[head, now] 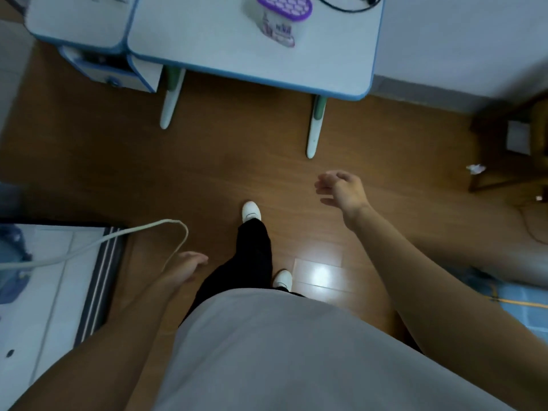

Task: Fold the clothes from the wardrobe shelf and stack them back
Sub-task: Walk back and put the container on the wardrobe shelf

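You're standing on the wood floor (118,161), and both hands are empty: your left hand (189,264) hangs low with its fingers relaxed, and your right hand (341,188) is out in front, loosely spread. The blue-edged table (207,40) sits at the far side. There are no clothes or wardrobe shelf anywhere in view.

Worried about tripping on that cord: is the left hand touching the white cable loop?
Cannot tell. In the head view the white cable runs down to the left hand's wrist and overlaps it, but blur hides any contact or gap.
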The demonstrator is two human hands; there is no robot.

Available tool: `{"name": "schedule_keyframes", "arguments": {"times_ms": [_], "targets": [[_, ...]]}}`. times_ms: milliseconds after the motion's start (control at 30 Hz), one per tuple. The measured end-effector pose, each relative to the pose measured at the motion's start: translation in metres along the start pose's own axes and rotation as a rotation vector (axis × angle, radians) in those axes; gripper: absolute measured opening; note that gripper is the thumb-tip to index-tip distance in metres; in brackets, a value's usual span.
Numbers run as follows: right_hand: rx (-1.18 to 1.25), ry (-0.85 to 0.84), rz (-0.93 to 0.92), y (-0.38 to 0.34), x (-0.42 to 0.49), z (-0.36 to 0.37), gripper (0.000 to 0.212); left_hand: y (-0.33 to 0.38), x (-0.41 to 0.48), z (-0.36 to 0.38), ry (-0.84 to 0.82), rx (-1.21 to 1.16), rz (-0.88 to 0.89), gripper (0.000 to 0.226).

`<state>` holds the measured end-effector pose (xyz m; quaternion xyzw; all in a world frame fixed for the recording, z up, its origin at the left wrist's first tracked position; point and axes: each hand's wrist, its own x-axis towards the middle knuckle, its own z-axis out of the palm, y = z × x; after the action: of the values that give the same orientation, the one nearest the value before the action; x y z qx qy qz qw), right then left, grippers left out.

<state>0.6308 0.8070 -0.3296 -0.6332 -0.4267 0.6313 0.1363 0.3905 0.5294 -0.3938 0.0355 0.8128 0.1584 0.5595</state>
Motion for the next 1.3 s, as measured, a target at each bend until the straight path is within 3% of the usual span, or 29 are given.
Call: {"name": "schedule_keyframes", "arguments": {"times_ms": [267,433,533,733,967,1167,1300], "targets": [[-0.192,0.111,0.253,-0.010,0.050,-0.019,0.017,0.196,0.056,-0.022,-0.076,-0.077,0.149,0.018],[-0.191,0.165,0.369,-0.025,0.069,-0.028,0.018,0.352,0.078,-0.031,-0.050,-0.176,0.376,0.020],[-0.165,0.140,0.345,-0.055,0.093,-0.018,0.018,0.447,0.091,-0.028,0.059,-0.232,0.511,0.022],[-0.109,-0.019,0.146,-0.154,0.163,0.006,0.016,0.578,0.122,-0.020,0.247,-0.140,0.663,0.063],[-0.050,-0.059,-0.122,-0.273,0.240,0.001,0.017,0.589,0.136,0.003,0.426,-0.001,0.637,0.050],[-0.206,-0.158,-0.090,-0.308,0.305,0.008,0.037,0.539,0.134,0.032,0.422,-0.016,0.646,0.033],[-0.263,-0.293,-0.061,-0.305,0.322,0.013,0.023,0.526,0.127,0.046,0.320,-0.358,0.550,0.028]]}}
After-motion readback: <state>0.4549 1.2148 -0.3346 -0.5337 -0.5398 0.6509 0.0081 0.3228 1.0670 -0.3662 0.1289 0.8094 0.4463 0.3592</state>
